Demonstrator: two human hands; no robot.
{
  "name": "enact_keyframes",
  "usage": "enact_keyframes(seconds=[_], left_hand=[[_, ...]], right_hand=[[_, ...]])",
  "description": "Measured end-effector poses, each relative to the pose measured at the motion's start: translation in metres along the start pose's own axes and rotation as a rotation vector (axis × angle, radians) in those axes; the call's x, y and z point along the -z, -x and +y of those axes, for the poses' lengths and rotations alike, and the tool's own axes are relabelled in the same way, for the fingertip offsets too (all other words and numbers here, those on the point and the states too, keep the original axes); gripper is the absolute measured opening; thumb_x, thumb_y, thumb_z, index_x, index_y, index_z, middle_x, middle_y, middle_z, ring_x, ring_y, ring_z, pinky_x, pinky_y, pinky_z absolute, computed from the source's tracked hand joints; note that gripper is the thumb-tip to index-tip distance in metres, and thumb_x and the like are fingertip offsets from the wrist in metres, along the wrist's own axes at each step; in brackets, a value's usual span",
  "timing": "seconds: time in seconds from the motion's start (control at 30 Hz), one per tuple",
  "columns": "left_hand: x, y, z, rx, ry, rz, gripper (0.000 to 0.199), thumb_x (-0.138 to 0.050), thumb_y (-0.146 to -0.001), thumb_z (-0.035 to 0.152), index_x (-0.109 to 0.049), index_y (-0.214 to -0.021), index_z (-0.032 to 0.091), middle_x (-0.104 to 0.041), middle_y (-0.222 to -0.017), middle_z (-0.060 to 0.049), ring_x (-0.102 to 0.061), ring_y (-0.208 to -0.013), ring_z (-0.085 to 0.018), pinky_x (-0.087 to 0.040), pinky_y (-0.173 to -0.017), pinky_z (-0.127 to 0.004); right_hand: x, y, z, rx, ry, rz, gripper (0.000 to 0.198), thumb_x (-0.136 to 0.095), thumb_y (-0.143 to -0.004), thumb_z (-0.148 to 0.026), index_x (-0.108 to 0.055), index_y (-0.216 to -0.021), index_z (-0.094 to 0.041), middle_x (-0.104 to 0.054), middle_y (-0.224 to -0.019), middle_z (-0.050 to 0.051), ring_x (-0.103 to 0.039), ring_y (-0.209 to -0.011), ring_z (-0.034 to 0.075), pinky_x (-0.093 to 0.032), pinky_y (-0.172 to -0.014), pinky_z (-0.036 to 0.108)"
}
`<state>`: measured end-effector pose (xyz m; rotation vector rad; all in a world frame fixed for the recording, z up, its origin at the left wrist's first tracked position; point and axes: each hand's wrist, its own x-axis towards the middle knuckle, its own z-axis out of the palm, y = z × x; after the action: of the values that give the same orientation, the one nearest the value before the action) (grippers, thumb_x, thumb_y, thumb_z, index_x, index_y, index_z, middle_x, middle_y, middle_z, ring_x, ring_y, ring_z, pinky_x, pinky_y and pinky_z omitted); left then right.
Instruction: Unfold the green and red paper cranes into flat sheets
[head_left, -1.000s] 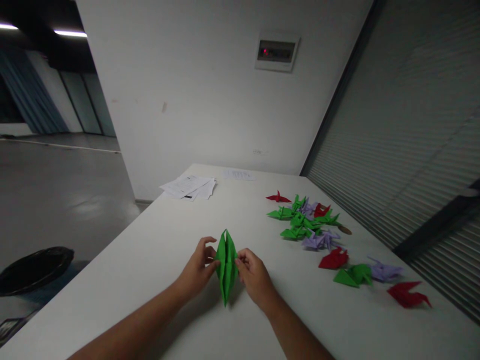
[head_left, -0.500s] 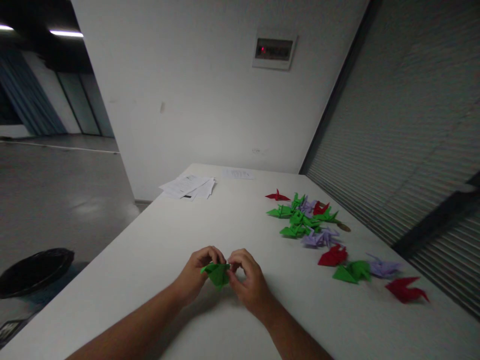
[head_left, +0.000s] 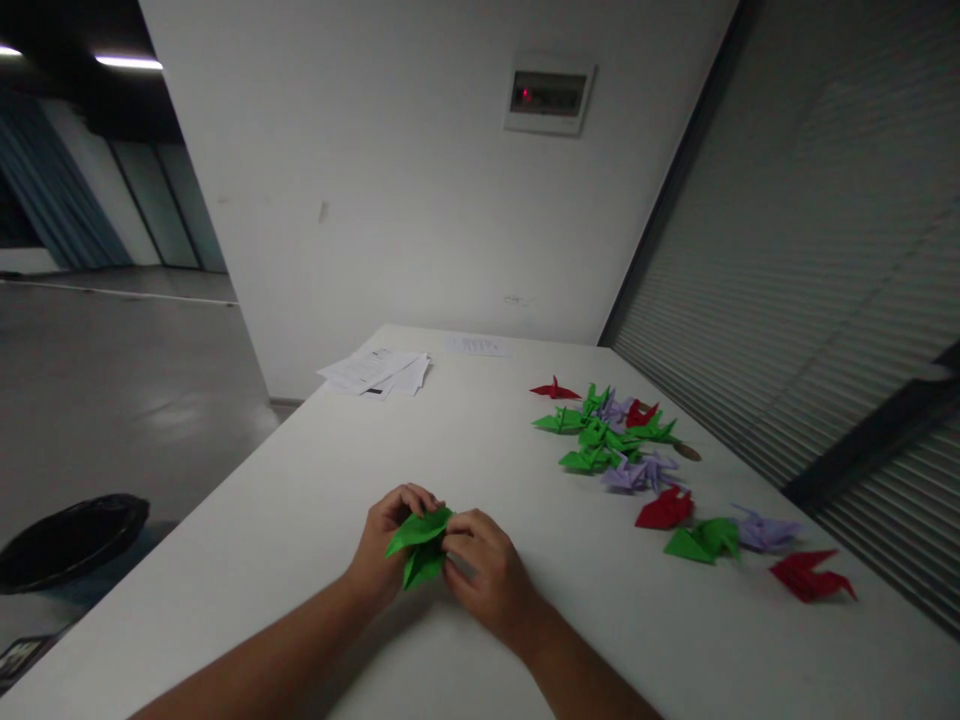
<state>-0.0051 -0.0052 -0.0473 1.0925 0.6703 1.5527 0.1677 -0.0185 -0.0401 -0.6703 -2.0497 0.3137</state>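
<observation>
Between my two hands, above the near part of the white table (head_left: pixel 315 510), is a green folded paper crane (head_left: pixel 420 532) with its wings apart. My left hand (head_left: pixel 386 545) is closed on its left and far side, fingertips at the upper edge. My right hand (head_left: pixel 484 570) pinches its right end between thumb and fingers. The fingertips partly hide the folds there. To the right lie several finished paper cranes: a mixed cluster of green (head_left: pixel 592 437), purple (head_left: pixel 641 473) and red ones, with a red crane (head_left: pixel 812 577) nearest the right edge.
Loose printed sheets (head_left: pixel 371 371) lie at the table's far left, and another sheet (head_left: pixel 476 346) is by the wall. A small brown oval object (head_left: pixel 687 452) sits beside the cranes. A black-lined bin (head_left: pixel 71 540) stands on the floor at left. Blinds (head_left: pixel 810 270) run along the right.
The green crane has turned and tilted in my hands, so that its two wings now show spread apart toward the left. My right hand's fingers have closed in nearer to it.
</observation>
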Motion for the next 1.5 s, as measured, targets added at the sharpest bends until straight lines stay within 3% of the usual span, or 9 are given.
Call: enact_keyframes(seconds=[0.37, 0.67, 0.83, 0.93, 1.07, 1.13, 1.27, 1.4, 1.5], left_hand=[[-0.006, 0.001, 0.003, 0.067, 0.097, 0.065, 0.025, -0.083, -0.068, 0.015, -0.059, -0.069, 0.018, -0.067, -0.081, -0.001, -0.068, -0.08, -0.018, -0.054, -0.078, -0.031], [0.0, 0.002, -0.01, 0.062, 0.074, 0.049, 0.025, -0.082, -0.071, 0.013, -0.058, -0.07, 0.018, -0.067, -0.083, -0.001, -0.068, -0.082, -0.019, -0.053, -0.077, -0.031], [0.002, 0.001, -0.01, 0.063, 0.072, 0.046, 0.024, -0.081, -0.073, 0.014, -0.057, -0.073, 0.019, -0.065, -0.086, -0.001, -0.067, -0.085, -0.02, -0.052, -0.077, -0.032], [0.01, -0.003, -0.009, 0.059, 0.009, -0.014, 0.022, -0.077, -0.077, 0.015, -0.055, -0.072, 0.018, -0.062, -0.082, -0.001, -0.061, -0.079, -0.017, -0.048, -0.073, -0.028], [0.023, -0.009, -0.002, 0.083, -0.145, -0.255, 0.019, -0.074, -0.082, 0.022, -0.057, -0.073, 0.017, -0.058, -0.077, -0.001, -0.051, -0.073, -0.014, -0.041, -0.068, -0.025], [0.028, -0.009, 0.003, 0.106, -0.174, -0.372, 0.019, -0.078, -0.079, 0.025, -0.064, -0.089, 0.017, -0.061, -0.09, -0.003, -0.054, -0.081, -0.016, -0.043, -0.072, -0.026], [0.03, -0.007, 0.009, 0.217, -0.171, -0.554, 0.053, -0.083, -0.077, 0.03, -0.061, -0.125, 0.02, -0.063, -0.112, -0.008, -0.059, -0.097, -0.023, -0.047, -0.082, -0.031], [0.031, -0.008, 0.008, 0.304, -0.194, -0.595, 0.041, -0.082, -0.08, 0.035, -0.068, -0.115, 0.016, -0.068, -0.105, -0.008, -0.061, -0.096, -0.024, -0.048, -0.085, -0.034], [0.04, -0.009, 0.002, 0.366, -0.124, -0.558, 0.044, -0.088, -0.074, 0.036, -0.072, -0.11, 0.016, -0.07, -0.102, -0.006, -0.062, -0.093, -0.023, -0.048, -0.083, -0.033]], right_hand=[[-0.006, 0.006, 0.003, 0.013, -0.025, -0.123, 0.031, -0.056, -0.085, -0.003, -0.063, -0.108, -0.022, -0.068, -0.099, 0.008, -0.061, -0.094, 0.024, -0.054, -0.086, 0.038], [-0.003, 0.009, 0.012, -0.02, -0.076, -0.083, 0.021, -0.061, -0.083, -0.005, -0.053, -0.089, -0.024, -0.057, -0.085, 0.002, -0.053, -0.084, 0.022, -0.046, -0.074, 0.034], [-0.001, 0.005, 0.01, 0.016, -0.048, -0.058, 0.02, -0.067, -0.086, -0.011, -0.052, -0.082, -0.023, -0.057, -0.087, 0.003, -0.054, -0.084, 0.022, -0.044, -0.073, 0.034], [0.002, 0.002, 0.011, 0.062, 0.028, -0.012, 0.017, -0.062, -0.088, -0.007, -0.054, -0.088, -0.022, -0.061, -0.086, 0.005, -0.054, -0.082, 0.022, -0.045, -0.074, 0.035], [0.01, -0.002, 0.014, 0.06, 0.074, 0.099, 0.014, -0.064, -0.092, -0.01, -0.056, -0.09, -0.022, -0.06, -0.08, 0.003, -0.053, -0.077, 0.021, -0.044, -0.072, 0.033], [0.013, -0.002, 0.015, 0.016, 0.022, 0.104, 0.013, -0.067, -0.091, -0.012, -0.057, -0.089, -0.021, -0.061, -0.081, 0.003, -0.055, -0.078, 0.02, -0.044, -0.072, 0.031], [0.014, 0.001, 0.017, -0.197, -0.084, 0.037, 0.012, -0.072, -0.087, -0.015, -0.061, -0.086, -0.02, -0.062, -0.081, 0.001, -0.058, -0.077, 0.018, -0.044, -0.07, 0.028], [0.012, 0.003, 0.02, -0.392, -0.201, 0.037, 0.01, -0.075, -0.082, -0.018, -0.065, -0.084, -0.018, -0.063, -0.077, 0.0, -0.056, -0.074, 0.017, -0.044, -0.07, 0.028], [0.01, 0.002, 0.022, -0.488, -0.406, 0.029, 0.011, -0.077, -0.082, -0.024, -0.069, -0.088, -0.018, -0.067, -0.083, 0.002, -0.06, -0.079, 0.018, -0.048, -0.074, 0.029]])
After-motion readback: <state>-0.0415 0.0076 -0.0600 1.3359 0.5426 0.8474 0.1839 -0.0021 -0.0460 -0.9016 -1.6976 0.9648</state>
